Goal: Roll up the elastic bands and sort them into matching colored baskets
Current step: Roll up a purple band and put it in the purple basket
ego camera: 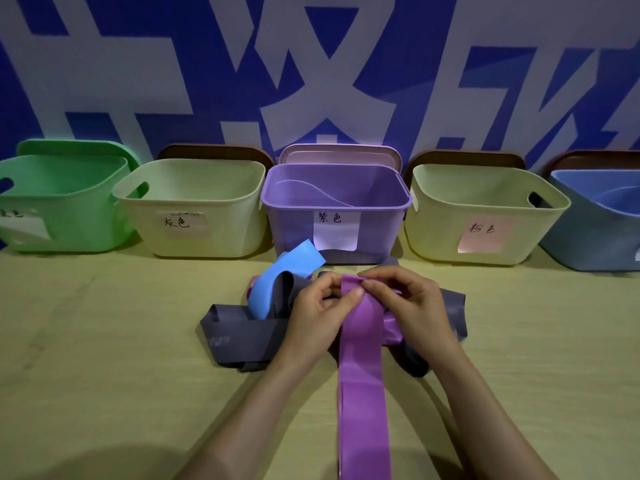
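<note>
Both hands meet at the middle of the table (104, 358), just near of the basket row. The left hand (318, 310) and the right hand (405, 303) each pinch the far end of the purple band (362, 393) between thumb and curled fingers, with the thumbs almost touching on top of it. From that pinched end the purple band runs flat between the forearms, straight toward the near edge. Under and around the hands lies a loose heap: a grey band (239, 336) spreads left and right of them, and a blue band (277, 282) loops up on the far left side of the heap. A bit of a pink band (251, 285) shows beside the blue one. Five baskets stand along the far edge: from left to right a green basket (69, 220), a pale basket (225, 233), the purple basket (381, 230) directly beyond the hands, a second pale basket (436, 230) and a blue basket (588, 237).
</note>
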A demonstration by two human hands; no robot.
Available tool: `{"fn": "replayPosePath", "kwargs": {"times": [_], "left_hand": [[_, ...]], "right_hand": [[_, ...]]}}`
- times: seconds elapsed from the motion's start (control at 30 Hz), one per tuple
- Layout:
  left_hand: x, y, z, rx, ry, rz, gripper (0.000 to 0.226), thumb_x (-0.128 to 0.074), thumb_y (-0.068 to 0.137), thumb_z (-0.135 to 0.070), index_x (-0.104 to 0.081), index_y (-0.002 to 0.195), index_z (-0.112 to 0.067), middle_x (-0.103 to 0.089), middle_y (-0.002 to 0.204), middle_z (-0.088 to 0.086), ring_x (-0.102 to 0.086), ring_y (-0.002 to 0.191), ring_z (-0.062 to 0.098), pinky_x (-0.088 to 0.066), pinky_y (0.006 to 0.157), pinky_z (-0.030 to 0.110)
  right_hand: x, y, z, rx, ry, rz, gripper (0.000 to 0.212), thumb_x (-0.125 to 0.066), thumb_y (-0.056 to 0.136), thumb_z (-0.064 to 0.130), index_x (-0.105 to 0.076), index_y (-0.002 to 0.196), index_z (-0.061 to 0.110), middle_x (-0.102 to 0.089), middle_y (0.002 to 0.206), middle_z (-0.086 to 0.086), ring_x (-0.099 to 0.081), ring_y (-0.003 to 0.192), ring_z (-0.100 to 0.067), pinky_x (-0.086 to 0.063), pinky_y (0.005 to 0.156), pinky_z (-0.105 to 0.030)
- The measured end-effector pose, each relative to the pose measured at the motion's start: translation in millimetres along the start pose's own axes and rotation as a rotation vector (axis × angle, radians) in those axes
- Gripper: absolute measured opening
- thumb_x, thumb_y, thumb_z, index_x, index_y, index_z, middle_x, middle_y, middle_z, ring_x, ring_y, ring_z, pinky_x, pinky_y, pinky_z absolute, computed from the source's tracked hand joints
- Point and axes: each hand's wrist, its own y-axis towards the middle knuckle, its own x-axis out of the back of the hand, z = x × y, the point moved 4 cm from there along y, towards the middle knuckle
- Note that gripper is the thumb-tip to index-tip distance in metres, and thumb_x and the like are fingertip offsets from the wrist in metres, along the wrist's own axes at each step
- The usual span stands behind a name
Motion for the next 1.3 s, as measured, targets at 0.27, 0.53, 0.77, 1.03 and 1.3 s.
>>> {"fn": "replayPosePath", "kwargs": {"times": [0.27, 0.53, 0.77, 1.03, 1.3], "left_hand": [[-5, -4, 0, -0.012, -0.006, 0.040, 0.015, -0.061, 0.082, -0.030, -0.070, 0.087, -0.019, -0.071, 0.083, 0.000, -0.063, 0.082, 0.011, -0.049, 0.076, 0.028], [-8, -8, -4, -0.070, 0.003, -0.008, 0.036, -0.060, 0.086, -0.040, -0.065, 0.085, -0.004, -0.066, 0.080, 0.011, -0.057, 0.077, 0.012, -0.046, 0.074, 0.029], [-6, -9, -7, -0.126, 0.059, -0.037, 0.030, -0.062, 0.087, -0.036, -0.064, 0.083, -0.006, -0.064, 0.081, 0.012, -0.056, 0.075, 0.009, -0.045, 0.070, 0.027], [-5, -7, -6, -0.121, 0.099, 0.023, 0.019, -0.058, 0.086, -0.034, -0.064, 0.084, -0.015, -0.065, 0.081, 0.000, -0.058, 0.078, 0.010, -0.047, 0.073, 0.028], [-5, -2, 0, -0.047, 0.038, 0.080, 0.015, -0.060, 0.083, -0.020, -0.063, 0.094, -0.011, -0.067, 0.098, 0.009, -0.063, 0.093, 0.016, -0.050, 0.088, 0.030]], "right_hand": [[2, -4, 1, 0.019, 0.032, 0.044, 0.014, -0.070, 0.083, 0.007, -0.072, 0.086, 0.020, -0.072, 0.084, 0.003, -0.066, 0.081, -0.010, -0.050, 0.073, -0.022], [-2, -7, 5, 0.060, 0.028, 0.103, 0.010, -0.067, 0.080, 0.023, -0.071, 0.088, 0.024, -0.071, 0.088, 0.001, -0.066, 0.086, -0.017, -0.052, 0.077, -0.028], [2, -3, 6, -0.060, 0.100, 0.107, 0.008, -0.066, 0.078, 0.020, -0.072, 0.078, 0.016, -0.069, 0.066, 0.008, -0.057, 0.059, -0.002, -0.045, 0.058, -0.013], [8, -2, 5, -0.080, 0.087, 0.064, 0.010, -0.071, 0.073, 0.017, -0.075, 0.082, 0.016, -0.074, 0.080, 0.002, -0.066, 0.077, -0.005, -0.049, 0.071, -0.016], [7, -1, 2, -0.119, 0.158, 0.060, 0.026, -0.073, 0.074, -0.007, -0.074, 0.075, 0.019, -0.072, 0.080, -0.001, -0.066, 0.079, -0.010, -0.050, 0.071, -0.018]]}}
